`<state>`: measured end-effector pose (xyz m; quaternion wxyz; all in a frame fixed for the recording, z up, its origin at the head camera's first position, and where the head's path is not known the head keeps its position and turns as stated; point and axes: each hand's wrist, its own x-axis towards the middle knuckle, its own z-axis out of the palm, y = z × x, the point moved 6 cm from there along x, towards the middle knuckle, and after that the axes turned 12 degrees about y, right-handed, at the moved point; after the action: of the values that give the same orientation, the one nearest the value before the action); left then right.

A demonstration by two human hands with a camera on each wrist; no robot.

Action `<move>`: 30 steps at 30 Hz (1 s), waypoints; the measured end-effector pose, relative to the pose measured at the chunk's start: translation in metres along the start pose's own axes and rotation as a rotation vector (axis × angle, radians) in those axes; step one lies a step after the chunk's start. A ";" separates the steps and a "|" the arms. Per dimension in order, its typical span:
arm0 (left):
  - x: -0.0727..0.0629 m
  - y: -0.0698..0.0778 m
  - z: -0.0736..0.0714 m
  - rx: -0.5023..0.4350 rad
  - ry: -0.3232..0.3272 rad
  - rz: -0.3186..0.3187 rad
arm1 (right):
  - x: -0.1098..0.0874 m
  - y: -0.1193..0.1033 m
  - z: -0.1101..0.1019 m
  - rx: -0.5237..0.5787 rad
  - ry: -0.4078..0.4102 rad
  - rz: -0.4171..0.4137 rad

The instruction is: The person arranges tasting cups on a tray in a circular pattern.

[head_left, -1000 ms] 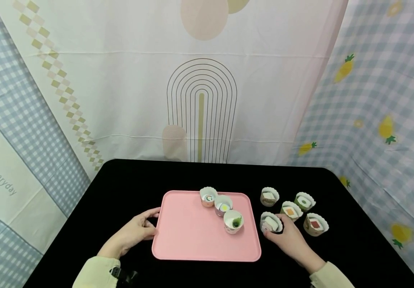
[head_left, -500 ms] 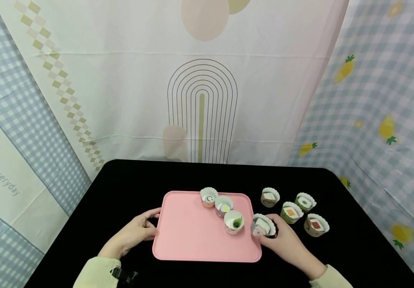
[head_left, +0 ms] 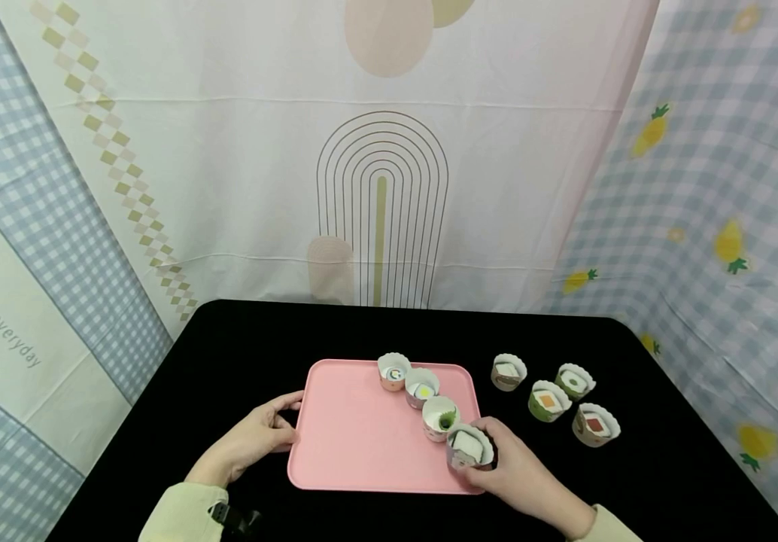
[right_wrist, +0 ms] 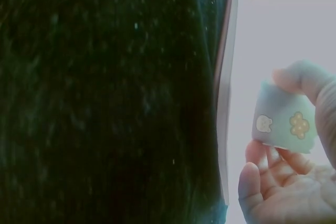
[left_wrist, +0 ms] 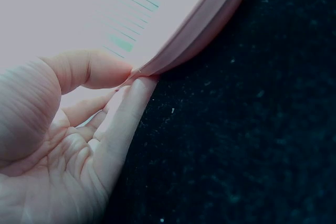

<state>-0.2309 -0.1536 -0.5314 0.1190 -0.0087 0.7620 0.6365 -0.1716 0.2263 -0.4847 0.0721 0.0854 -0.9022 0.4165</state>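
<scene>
My left hand (head_left: 250,438) pinches the left rim of a pink tray (head_left: 355,440); in the left wrist view the thumb and fingers (left_wrist: 123,114) meet at its edge. A paper cupcake cup (head_left: 458,455) with a scalloped rim and a white block inside is gripped by my right hand (head_left: 521,476), over the tray's lower right part. The right wrist view shows small bear and flower prints on this cup (right_wrist: 283,119), with thumb and fingers on opposite sides. Close behind it on the tray stands a cup (head_left: 433,429) with something green inside.
Two more cups, one with a yellow spot (head_left: 416,399) and one orange-sided (head_left: 392,384), continue the diagonal row to the tray's back edge. Right of the tray, on the black table (head_left: 240,339), stand several filled cups, among them a brown one (head_left: 588,433). A curtain (head_left: 247,188) hangs behind.
My right hand has carried the cup leftward from beside the other cups on the table to over the tray's lower right. The left hand stays at the tray's rim.
</scene>
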 end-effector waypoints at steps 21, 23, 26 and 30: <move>0.001 -0.003 -0.001 0.010 0.006 0.003 | -0.005 -0.005 0.021 -0.073 -0.061 -0.082; 0.001 -0.003 -0.001 0.009 0.006 0.005 | -0.006 -0.006 0.018 -0.040 -0.057 -0.088; 0.001 -0.002 -0.001 0.011 0.006 0.005 | -0.007 -0.006 0.013 0.045 -0.062 -0.076; 0.002 -0.003 -0.001 0.013 0.008 0.004 | -0.009 -0.003 0.010 0.158 -0.085 -0.029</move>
<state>-0.2324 -0.1547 -0.5346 0.1147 -0.0088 0.7666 0.6318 -0.1631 0.2177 -0.4907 0.0328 0.1216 -0.8675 0.4812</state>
